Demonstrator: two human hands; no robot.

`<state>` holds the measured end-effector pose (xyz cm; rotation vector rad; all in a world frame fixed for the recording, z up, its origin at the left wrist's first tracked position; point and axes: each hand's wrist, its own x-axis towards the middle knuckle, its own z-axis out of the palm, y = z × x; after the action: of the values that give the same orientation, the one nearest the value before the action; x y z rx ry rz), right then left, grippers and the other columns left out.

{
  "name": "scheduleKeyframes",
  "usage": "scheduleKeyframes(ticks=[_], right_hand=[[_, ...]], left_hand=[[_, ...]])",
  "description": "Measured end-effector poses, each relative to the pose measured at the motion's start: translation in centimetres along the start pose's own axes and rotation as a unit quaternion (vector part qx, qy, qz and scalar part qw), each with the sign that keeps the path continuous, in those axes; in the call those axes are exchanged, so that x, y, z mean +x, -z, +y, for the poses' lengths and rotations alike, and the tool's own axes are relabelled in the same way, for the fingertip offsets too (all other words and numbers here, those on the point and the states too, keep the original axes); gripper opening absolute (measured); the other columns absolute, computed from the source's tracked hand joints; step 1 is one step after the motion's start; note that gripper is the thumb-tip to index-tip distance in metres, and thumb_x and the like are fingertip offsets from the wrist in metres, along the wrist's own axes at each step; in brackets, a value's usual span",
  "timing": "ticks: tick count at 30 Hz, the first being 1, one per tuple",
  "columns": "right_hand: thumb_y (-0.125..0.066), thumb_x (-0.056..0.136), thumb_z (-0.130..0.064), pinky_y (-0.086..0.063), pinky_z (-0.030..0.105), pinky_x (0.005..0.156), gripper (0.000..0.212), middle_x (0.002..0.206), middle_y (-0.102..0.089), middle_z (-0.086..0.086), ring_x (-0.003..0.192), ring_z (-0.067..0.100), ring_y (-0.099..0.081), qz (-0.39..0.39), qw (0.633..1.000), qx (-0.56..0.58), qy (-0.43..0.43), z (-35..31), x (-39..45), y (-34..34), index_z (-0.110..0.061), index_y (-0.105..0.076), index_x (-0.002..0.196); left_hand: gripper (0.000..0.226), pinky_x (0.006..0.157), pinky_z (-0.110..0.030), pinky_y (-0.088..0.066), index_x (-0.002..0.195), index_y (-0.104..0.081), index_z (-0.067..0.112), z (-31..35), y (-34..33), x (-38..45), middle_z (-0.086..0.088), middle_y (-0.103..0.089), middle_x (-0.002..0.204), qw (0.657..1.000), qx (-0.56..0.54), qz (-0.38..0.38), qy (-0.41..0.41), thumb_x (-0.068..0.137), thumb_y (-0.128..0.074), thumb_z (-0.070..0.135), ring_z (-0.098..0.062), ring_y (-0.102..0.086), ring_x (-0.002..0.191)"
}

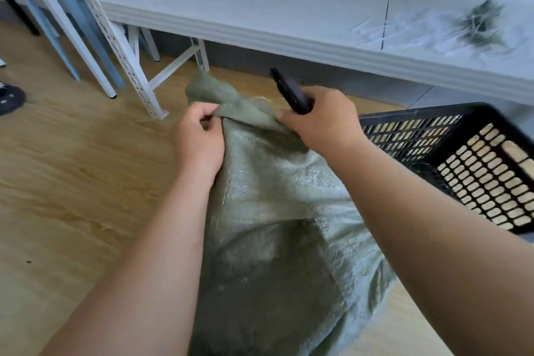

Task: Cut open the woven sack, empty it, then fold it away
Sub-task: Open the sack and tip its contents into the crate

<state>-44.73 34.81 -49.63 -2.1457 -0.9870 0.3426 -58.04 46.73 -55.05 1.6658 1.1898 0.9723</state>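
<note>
Above the wooden floor, the green woven sack's bunched top is pinched by the left hand, while a black cutter and the sack are gripped by the right hand.

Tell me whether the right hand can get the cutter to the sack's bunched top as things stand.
Probably yes. The right hand holds the black cutter right beside the sack top, which the left hand pinches taut. Nothing lies between them; whether a blade is out cannot be seen.

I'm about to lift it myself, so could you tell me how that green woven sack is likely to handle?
Probably floppy: the green woven sack creases and sags between the left hand and right hand. Its glossy weave may slip, so pinch it firmly. Weight is unclear; its contents are hidden.
</note>
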Motion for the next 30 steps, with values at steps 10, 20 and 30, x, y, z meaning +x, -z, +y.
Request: scheduleKeyframes(ticks=[10,20,30], right_hand=[[-0.082,0.071,-0.027,-0.059,0.042,0.066,0.038,0.069,-0.058,-0.001,0.058,0.018,-0.056,-0.034,0.965,0.257,-0.034,-0.1,2.9,0.2,-0.014,-0.067,0.103],[-0.055,0.092,-0.025,-0.046,0.03,0.059,0.018,0.08,-0.061,0.004,0.074,0.026,-0.059,-0.015,0.943,-0.042,-0.329,14.9,1.8,5.0,-0.011,-0.058,0.102],[-0.035,0.101,-0.019,-0.04,0.032,0.09,0.035,0.123,-0.058,0.015,0.107,0.027,-0.056,-0.363,0.838,-0.272,-0.304,16.5,-4.6,4.8,-0.003,-0.055,0.126]], left_hand=[[0.027,0.078,-0.033,-0.054,0.081,-0.065,0.032,8.8,-2.7,1.2,0.011,-0.069,0.087,0.987,0.019,-0.12,-0.101,0.092,-0.057,0.009,-0.013,-0.066,0.083],[0.022,0.084,-0.036,-0.053,0.083,-0.066,0.028,7.1,-7.7,2.1,0.003,-0.069,0.089,0.981,0.109,-0.131,-0.096,0.087,-0.057,0.008,-0.021,-0.066,0.087],[0.02,0.078,-0.032,-0.048,0.086,-0.066,0.027,6.5,-9.4,1.7,-0.001,-0.068,0.091,0.946,0.248,-0.169,-0.125,0.088,-0.057,0.009,-0.027,-0.064,0.089]])
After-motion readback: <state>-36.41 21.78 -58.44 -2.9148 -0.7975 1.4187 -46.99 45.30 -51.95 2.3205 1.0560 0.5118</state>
